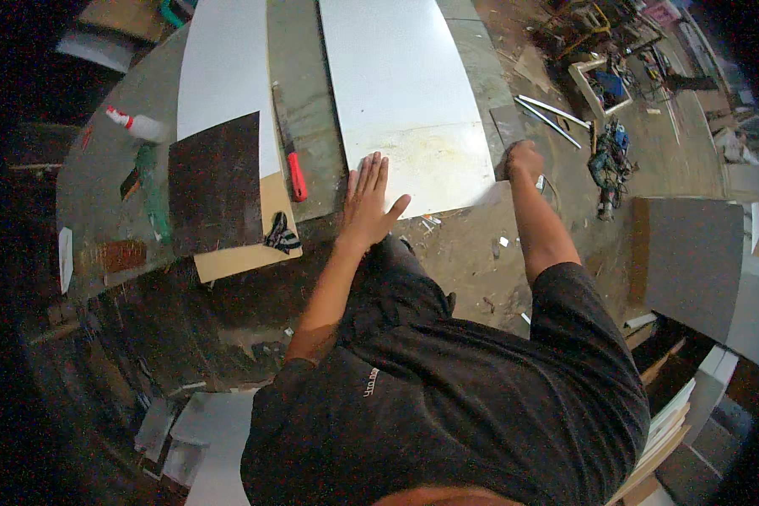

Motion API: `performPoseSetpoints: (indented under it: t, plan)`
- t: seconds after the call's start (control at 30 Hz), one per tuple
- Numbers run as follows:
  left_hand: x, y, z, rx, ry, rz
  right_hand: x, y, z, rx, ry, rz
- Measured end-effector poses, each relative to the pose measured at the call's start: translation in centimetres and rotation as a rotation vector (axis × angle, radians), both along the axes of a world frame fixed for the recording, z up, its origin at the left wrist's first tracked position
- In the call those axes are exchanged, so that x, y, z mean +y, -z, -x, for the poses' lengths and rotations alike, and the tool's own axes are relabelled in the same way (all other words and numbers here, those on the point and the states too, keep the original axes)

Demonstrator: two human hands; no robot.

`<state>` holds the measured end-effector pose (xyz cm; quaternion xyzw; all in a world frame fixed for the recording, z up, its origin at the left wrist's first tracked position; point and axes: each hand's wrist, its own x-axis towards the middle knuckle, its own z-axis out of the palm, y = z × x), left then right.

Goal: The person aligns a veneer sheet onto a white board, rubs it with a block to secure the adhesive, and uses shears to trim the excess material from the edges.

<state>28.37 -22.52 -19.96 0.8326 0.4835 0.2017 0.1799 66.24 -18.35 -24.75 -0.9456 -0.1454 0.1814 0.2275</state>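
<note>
A long white panel (413, 93) lies before me, its near part stained yellowish. On its near left corner my left hand (369, 202) rests flat, fingers stretched forward and thumb out to the side. My right hand (524, 162) is closed by the panel's right edge, beside a thin grey plate (506, 126). What its curled fingers hold, if anything, is hidden. Left of the panel lies a saw-like tool with a red handle (297, 179) and a long narrow blade. Beside it a dark brown sheet (218, 181) covers part of a tan board (249, 264) and another white panel (223, 63).
A striped dark cloth (282, 234) sits on the tan board. Farther left lies a white spray bottle (143, 126) with a red nozzle. Off to the right are metal strips (552, 114), a tangled corded tool (611, 160), an open box (600, 88) and a large grey box (691, 261).
</note>
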Motion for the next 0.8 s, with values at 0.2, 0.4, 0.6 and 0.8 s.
performPoseSetpoints:
  t: [0.2, 0.4, 0.6, 0.8]
  plan:
    - [2.4, 0.6, -4.7, 0.182, -0.053, -0.086, -0.2, -2.1, 0.4, 0.027, 0.112, 0.007]
    - [0.5, 0.6, -3.8, 0.148, -0.043, -0.042, -0.5, -1.9, 0.8, 0.017, 0.114, 0.004]
    - [-1.6, -0.1, -3.8, 0.176, -0.030, 0.008, 0.2, -0.6, -0.6, -0.043, 0.204, 0.047]
    - [-0.8, -0.7, -3.1, 0.213, 0.043, -0.066, 0.4, -1.5, -0.3, -0.005, 0.051, 0.066]
